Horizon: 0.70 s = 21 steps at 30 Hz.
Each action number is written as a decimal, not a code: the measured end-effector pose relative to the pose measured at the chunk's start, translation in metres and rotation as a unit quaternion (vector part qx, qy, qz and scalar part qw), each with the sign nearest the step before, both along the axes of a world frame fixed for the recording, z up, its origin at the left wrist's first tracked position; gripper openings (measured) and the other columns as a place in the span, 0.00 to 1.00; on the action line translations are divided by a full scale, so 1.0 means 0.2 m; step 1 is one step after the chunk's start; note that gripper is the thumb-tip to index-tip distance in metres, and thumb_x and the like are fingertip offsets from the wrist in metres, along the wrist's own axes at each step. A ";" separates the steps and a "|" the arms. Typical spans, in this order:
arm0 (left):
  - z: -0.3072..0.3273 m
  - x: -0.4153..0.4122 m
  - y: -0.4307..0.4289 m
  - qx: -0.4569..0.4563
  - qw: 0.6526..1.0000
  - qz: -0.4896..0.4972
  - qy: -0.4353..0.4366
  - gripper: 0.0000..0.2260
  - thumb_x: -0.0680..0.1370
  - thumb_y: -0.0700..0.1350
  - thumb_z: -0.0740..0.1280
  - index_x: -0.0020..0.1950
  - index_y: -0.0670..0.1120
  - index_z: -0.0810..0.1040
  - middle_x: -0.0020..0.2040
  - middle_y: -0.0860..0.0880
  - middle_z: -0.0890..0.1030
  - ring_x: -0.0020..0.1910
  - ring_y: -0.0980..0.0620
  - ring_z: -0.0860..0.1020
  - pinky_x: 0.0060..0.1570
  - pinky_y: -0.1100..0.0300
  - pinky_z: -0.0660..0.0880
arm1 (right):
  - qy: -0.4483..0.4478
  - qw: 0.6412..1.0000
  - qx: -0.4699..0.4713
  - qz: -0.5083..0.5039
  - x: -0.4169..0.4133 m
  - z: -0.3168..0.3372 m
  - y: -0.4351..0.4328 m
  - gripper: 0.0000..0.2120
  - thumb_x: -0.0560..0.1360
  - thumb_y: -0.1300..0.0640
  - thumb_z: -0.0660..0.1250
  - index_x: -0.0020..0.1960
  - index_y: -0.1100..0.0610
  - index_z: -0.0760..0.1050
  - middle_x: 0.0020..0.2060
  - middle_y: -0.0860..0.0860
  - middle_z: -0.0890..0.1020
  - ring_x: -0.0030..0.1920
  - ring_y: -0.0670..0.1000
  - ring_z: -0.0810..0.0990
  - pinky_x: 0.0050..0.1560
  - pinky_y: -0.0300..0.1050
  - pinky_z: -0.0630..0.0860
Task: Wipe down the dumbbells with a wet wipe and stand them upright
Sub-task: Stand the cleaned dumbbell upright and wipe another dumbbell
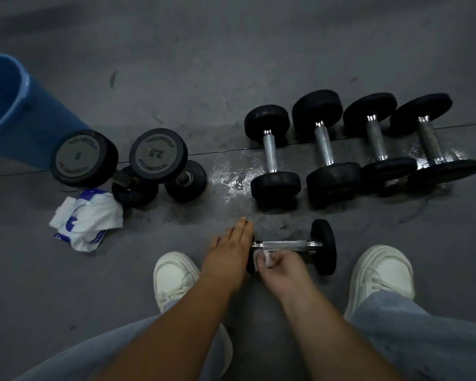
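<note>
Pinching the wet wipe (267, 259) in my right hand (285, 266), I rub the handle of the dumbbell (289, 244) lying on the floor (259, 64) at six o'clock, left hand (231, 251) pressed flat-fingered on its head. Round heads could roll if that palm slips.

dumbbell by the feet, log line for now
left hand flat on dumbbell end | right hand pinches wipe beside it | dumbbell lying, not yet upright
</note>
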<state>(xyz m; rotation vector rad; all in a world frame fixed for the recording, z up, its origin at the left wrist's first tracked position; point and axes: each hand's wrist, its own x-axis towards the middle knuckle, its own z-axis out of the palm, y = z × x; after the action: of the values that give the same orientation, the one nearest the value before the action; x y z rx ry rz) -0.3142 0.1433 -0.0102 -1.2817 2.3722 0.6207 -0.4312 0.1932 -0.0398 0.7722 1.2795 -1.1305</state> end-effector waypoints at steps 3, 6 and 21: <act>0.01 -0.01 -0.01 -0.008 1.000 0.000 0.010 0.39 0.78 0.47 0.64 0.81 0.49 0.43 0.81 0.51 0.43 0.79 0.51 0.52 0.75 0.50 0.56 | -0.054 0.998 -0.036 -0.018 0.06 -0.04 0.03 0.11 0.78 0.74 0.55 0.43 0.64 0.72 0.34 0.59 0.80 0.41 0.52 0.76 0.33 0.39 0.80; 0.01 -0.01 0.02 -0.001 1.000 0.004 0.012 0.42 0.76 0.47 0.68 0.81 0.49 0.42 0.81 0.52 0.42 0.79 0.51 0.53 0.75 0.51 0.56 | 0.064 0.990 -0.046 0.114 0.13 -0.09 0.06 0.04 0.76 0.64 0.67 0.43 0.58 0.76 0.41 0.58 0.83 0.44 0.55 0.81 0.49 0.51 0.81; -0.03 0.00 0.05 -0.026 0.999 0.022 0.035 0.35 0.80 0.46 0.62 0.81 0.49 0.44 0.82 0.51 0.44 0.79 0.51 0.55 0.74 0.52 0.58 | 0.026 0.999 0.004 0.028 0.20 -0.10 -0.05 0.05 0.74 0.56 0.72 0.48 0.56 0.79 0.49 0.58 0.84 0.48 0.56 0.83 0.52 0.53 0.79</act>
<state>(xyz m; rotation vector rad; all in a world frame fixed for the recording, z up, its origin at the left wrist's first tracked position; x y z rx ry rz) -0.3145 0.1527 -0.0156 -1.3592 2.4371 0.6301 -0.3917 0.1826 -0.0594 0.7119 1.3417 -1.1066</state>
